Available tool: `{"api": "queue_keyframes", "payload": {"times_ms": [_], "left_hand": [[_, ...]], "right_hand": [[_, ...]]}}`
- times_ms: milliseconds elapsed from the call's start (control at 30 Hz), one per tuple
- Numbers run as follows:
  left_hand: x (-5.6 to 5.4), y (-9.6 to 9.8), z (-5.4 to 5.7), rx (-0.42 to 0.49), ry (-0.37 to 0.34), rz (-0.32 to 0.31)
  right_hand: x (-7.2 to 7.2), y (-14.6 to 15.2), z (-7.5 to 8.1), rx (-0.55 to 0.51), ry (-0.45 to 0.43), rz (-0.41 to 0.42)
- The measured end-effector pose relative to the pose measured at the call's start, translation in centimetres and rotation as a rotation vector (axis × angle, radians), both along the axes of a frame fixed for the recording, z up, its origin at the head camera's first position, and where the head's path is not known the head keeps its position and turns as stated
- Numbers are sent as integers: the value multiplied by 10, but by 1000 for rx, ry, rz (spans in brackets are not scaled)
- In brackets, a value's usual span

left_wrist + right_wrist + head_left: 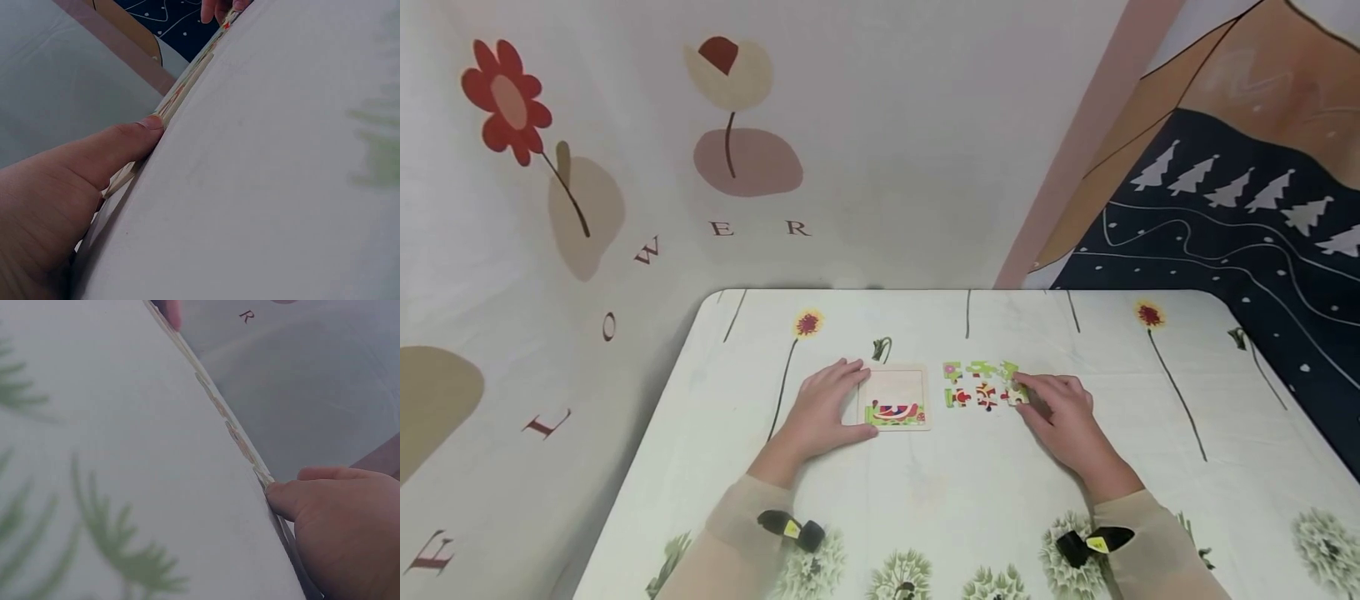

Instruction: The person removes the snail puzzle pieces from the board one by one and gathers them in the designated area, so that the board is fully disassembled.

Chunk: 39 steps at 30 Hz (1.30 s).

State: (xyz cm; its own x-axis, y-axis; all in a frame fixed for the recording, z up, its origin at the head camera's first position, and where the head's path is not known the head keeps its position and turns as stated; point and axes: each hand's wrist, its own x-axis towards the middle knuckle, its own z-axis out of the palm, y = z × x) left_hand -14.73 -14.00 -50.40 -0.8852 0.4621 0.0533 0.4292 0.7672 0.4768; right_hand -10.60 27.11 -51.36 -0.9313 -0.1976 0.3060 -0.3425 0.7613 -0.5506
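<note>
A square wooden puzzle tray (891,386) lies on the table, with a colourful strip of fitted pieces (897,413) along its near side. My left hand (826,408) grips the tray at its left, fingers by the far corner and thumb at the near edge. In the left wrist view the thumb (134,140) presses on the tray's rim. To the right of the tray, several loose jigsaw pieces (985,393) lie in two rows. My right hand (1063,417) pinches the rightmost near jigsaw piece (1017,394) between thumb and fingers, at table level.
A white cloth with printed flowers covers the table (925,492). Behind it hangs a pale printed curtain (880,167), with a dark tree-patterned cloth (1210,217) at the right. Both forearms carry black wrist devices.
</note>
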Motion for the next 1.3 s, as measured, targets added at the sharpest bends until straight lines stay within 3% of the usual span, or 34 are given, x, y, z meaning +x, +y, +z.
{"api": "queue_keyframes", "payload": {"times_ms": [933,1300], "left_hand": [[-2,2,-1,-3,-11,3],[0,-1,1,5,6,-6]], "right_hand": [[1,-2,3,-18,15,-28],[-5,-34,9,-106,95,57]]}}
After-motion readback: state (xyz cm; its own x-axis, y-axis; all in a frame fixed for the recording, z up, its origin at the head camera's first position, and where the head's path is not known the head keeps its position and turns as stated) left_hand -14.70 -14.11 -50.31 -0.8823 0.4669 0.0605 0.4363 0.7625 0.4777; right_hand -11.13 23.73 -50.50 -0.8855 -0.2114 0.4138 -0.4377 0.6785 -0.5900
